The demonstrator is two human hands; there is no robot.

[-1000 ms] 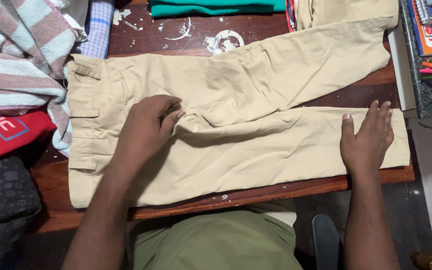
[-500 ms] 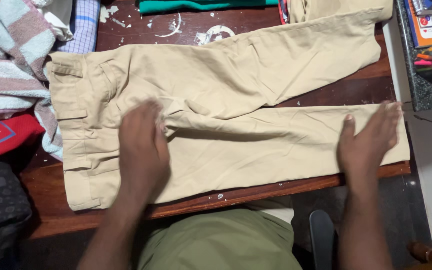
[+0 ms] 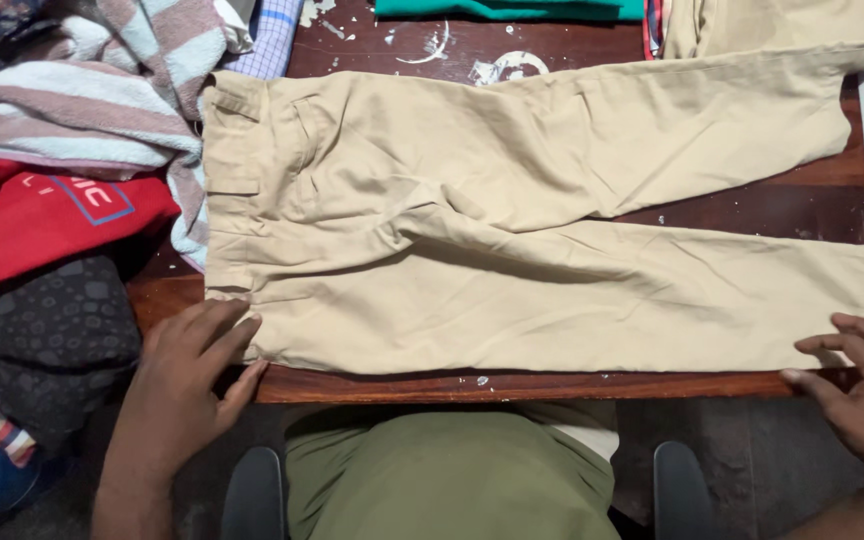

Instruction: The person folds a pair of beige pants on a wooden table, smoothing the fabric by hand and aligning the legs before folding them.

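Observation:
A pair of beige trousers (image 3: pixel 512 220) lies spread flat on a dark wooden table (image 3: pixel 752 205), waistband to the left, both legs running right. My left hand (image 3: pixel 187 375) rests at the table's near edge, fingertips touching the waistband's near corner. My right hand (image 3: pixel 862 390) is at the near right, fingers spread and touching the hem corner of the nearer leg at the table edge. Neither hand grips the cloth.
A heap of clothes sits left of the trousers: a striped towel (image 3: pixel 92 95), a red garment (image 3: pixel 47 215) and a dark patterned one (image 3: pixel 52 320). Folded green cloth (image 3: pixel 512 8) and more beige fabric (image 3: pixel 782 25) lie at the back edge.
Both hands have slid off the trousers toward me, from the crotch and lower leg to the near corners at the table edge. The camera view has shifted left.

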